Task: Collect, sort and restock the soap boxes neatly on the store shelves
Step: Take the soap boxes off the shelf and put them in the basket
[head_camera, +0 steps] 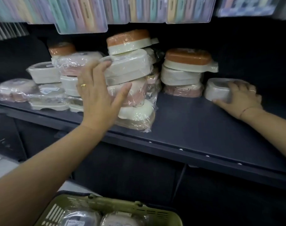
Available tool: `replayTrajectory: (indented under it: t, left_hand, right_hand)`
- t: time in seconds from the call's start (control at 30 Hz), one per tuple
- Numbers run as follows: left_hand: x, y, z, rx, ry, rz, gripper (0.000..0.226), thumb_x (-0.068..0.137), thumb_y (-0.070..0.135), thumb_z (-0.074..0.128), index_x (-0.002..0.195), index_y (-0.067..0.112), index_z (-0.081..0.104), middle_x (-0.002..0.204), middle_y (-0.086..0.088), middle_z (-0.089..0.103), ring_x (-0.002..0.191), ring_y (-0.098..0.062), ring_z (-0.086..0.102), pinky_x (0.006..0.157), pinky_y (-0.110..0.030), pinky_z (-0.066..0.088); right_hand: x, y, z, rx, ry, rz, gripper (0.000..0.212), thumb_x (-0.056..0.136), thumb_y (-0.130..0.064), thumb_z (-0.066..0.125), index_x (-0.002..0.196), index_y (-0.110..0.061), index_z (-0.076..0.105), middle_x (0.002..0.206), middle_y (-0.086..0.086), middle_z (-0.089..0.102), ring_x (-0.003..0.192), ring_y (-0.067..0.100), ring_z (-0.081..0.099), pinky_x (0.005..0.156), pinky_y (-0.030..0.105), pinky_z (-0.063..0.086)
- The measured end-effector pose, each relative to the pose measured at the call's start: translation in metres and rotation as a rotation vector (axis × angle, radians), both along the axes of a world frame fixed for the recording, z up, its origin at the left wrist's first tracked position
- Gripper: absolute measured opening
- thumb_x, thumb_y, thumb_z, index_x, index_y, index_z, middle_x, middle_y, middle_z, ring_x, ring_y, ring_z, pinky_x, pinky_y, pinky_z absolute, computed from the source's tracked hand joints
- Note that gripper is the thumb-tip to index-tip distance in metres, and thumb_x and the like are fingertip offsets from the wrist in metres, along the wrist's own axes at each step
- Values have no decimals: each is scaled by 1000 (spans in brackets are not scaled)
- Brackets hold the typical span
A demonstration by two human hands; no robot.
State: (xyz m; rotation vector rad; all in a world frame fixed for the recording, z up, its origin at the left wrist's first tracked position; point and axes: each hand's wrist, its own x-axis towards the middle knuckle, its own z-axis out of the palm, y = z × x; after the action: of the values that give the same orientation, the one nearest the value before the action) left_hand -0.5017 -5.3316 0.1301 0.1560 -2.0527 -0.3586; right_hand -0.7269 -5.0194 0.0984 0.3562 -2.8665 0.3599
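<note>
Shelf (196, 128) first: tall wrapped stack (135, 88) stands mid-length near its front edge. We note one soap box (218, 90) toward the right end, long axis along the shelf, well right of the stack. Right grip (241, 97) clasps it, fingers over the top. Left grip (96, 92), fingers spread, only steadies the stack. We judge the right nearer.

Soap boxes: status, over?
Left hand pressing middle stack. Right hand grips lone box on shelf. Nothing blocking. More boxes in basket.

soap box stacks (130, 82) on shelf (196, 121); single box (218, 90) at right; basket (96, 204) below, in front.
</note>
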Motion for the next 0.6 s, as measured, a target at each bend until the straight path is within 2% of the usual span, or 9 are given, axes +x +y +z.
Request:
replayTrajectory:
  t: [0.03, 0.1, 0.2, 0.27, 0.33, 0.4, 0.47, 0.53, 0.6]
  left_hand:
    - [-8, -9, 17, 19, -28, 21, 63, 91, 52, 55, 134, 7, 46, 135, -17, 39, 130, -21, 31, 111, -48, 27]
    - [-26, -25, 45, 43, -210, 38, 73, 88, 61, 56, 138, 10, 43, 141, -16, 36, 133, -28, 30, 112, -43, 24]
    - [-46, -41, 72, 59, -602, 11, 90, 74, 77, 48, 138, 14, 46, 137, -15, 43, 127, -34, 43, 107, -44, 34]
    - [-50, -45, 83, 64, -772, 18, 100, 62, 83, 45, 136, 16, 45, 137, -14, 47, 124, -34, 46, 105, -47, 39]
    - [-53, -48, 91, 75, -870, 55, 105, 60, 86, 47, 139, 18, 40, 141, -13, 46, 133, -35, 37, 108, -48, 35]
    - [-53, -49, 98, 147, -962, 55, 117, 59, 86, 51, 148, 15, 30, 149, -10, 40, 142, -36, 23, 112, -47, 27]
    - [-50, -49, 103, 241, -970, 1, 123, 51, 85, 56, 149, 15, 30, 150, -10, 37, 140, -34, 29, 109, -44, 32]
    - [-44, -48, 104, 279, -872, -51, 113, 50, 80, 67, 140, 18, 39, 144, -10, 41, 127, -31, 44, 98, -40, 40]
    - [-32, -44, 101, 277, -742, -109, 99, 60, 71, 75, 137, 20, 41, 139, -9, 43, 118, -29, 49, 92, -38, 42]
  right_hand:
    - [10, -1, 0, 13, 13, 7, 81, 83, -58, 60, 149, -21, 30, 155, 10, 26, 138, 35, 21, 105, 54, 28]
    - [32, -1, 0, 58, 50, 23, 79, 84, -63, 55, 149, -26, 30, 154, 6, 29, 136, 33, 21, 103, 53, 27]
    - [69, 2, 5, 136, 118, 29, 76, 80, -69, 51, 145, -31, 39, 144, 4, 40, 125, 30, 29, 97, 44, 25]
    - [92, 3, 9, 116, 131, 19, 71, 77, -67, 57, 137, -30, 49, 130, 3, 44, 120, 29, 32, 97, 42, 22]
    - [108, 4, 12, 23, 95, 9, 63, 74, -62, 67, 126, -30, 55, 125, 3, 41, 122, 28, 30, 104, 42, 18]
    - [117, 6, 12, -134, -1, 16, 55, 71, -52, 76, 116, -30, 54, 133, 5, 35, 130, 31, 27, 113, 47, 15]
    - [119, 9, 14, -242, -95, 25, 54, 70, -44, 80, 111, -28, 50, 144, 8, 30, 134, 34, 25, 113, 51, 23]
    - [120, 11, 18, -244, -119, -18, 51, 72, -42, 79, 110, -25, 50, 148, 10, 27, 136, 33, 23, 112, 51, 27]
    - [120, 11, 25, -184, -104, -107, 51, 72, -48, 78, 109, -25, 51, 148, 10, 30, 136, 32, 23, 110, 48, 27]
